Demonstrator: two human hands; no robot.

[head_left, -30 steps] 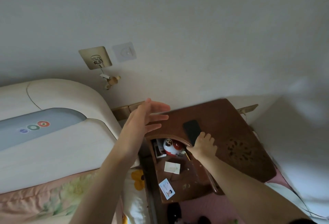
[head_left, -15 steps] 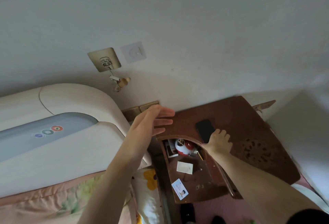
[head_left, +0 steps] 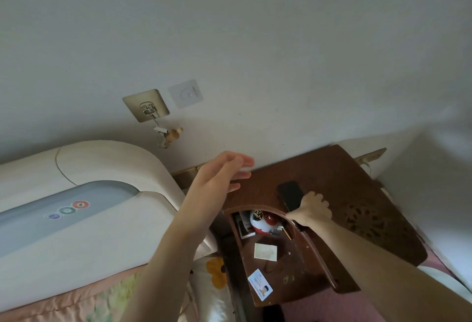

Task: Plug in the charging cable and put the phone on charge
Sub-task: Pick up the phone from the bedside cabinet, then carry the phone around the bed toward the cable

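A black phone (head_left: 290,194) lies face up on top of a dark wooden nightstand (head_left: 337,181). My right hand (head_left: 311,210) rests on the phone's near end, fingers curled over its edge. My left hand (head_left: 222,172) hovers open in the air, fingers together, between the bed's headboard and the nightstand's left corner. A gold wall socket plate (head_left: 371,156) with a thin white cable at it sits behind the nightstand's right corner. No cable end shows in either hand.
A white and grey headboard (head_left: 81,194) fills the left. A metal hook plate (head_left: 146,108) with a hanging wooden charm is on the wall. The nightstand's lower shelf (head_left: 301,280) holds a red and white jar, a paper note and an ID card.
The view has shifted slightly, so everything sits a bit further right. My left hand has stayed open and raised. My right hand has stayed on the phone's near end.
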